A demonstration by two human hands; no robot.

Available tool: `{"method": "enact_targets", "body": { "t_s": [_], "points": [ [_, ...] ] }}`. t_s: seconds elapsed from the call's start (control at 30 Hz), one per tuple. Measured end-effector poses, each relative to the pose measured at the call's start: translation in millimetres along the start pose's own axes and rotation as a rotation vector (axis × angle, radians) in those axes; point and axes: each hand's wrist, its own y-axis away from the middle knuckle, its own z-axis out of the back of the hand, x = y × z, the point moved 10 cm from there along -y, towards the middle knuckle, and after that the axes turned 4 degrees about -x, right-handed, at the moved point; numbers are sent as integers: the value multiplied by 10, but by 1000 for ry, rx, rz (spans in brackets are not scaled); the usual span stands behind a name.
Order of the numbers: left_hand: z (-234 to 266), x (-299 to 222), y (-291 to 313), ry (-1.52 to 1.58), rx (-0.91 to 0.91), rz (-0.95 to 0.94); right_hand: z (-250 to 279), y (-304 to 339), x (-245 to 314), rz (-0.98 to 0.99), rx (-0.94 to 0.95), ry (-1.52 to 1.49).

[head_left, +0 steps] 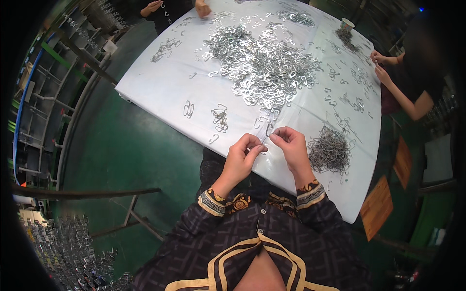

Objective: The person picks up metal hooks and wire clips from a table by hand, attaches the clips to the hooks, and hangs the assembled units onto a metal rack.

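Note:
My left hand [244, 154] is closed in a pinch above the near edge of the white-covered table [160, 97]; a thin bit shows at its fingertips, too small to name. Close by, my right hand [292, 145] pinches a dark, bent metal hook [268, 129] between thumb and finger. The two hands are slightly apart. Beyond them spreads a large heap of shiny flat metal hooks [267, 68], with a few loose ones trailing toward my fingers. Right of my right hand lies a tangled pile of thin dark wire pieces [330, 150].
Wire clips [220, 119] lie in a small cluster left of my hands. A co-worker's hands [381, 65] work at the right edge; another's hand [202, 8] is at the far side. A cup [346, 24] stands far right. Wooden stools [376, 207] and metal racks flank the table.

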Motion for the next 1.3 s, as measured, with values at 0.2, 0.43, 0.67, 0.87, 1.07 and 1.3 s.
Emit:
{"method": "enact_targets", "body": {
  "t_s": [0.2,0.43,0.67,0.87,1.07,1.3],
  "points": [
    [-272,-35,37,-131,135,-12,127,363,207,39,-69,-110],
    [-232,-118,-422,-376,177,-180,550,624,322,216,-238,-53],
    [-558,361,-1302,-1076,132,-472,823,859,606,277,-322,-9],
    [-683,444,-817,-1142,285,-516,1024,1068,670,295,-384,-42],
    [-628,-114,-412,-1130,238,-587,1266,1135,707,327,-468,-35],
    [-949,-130,-443,-1010,74,-677,1407,1184,817,356,-551,-70]
  ]
}}
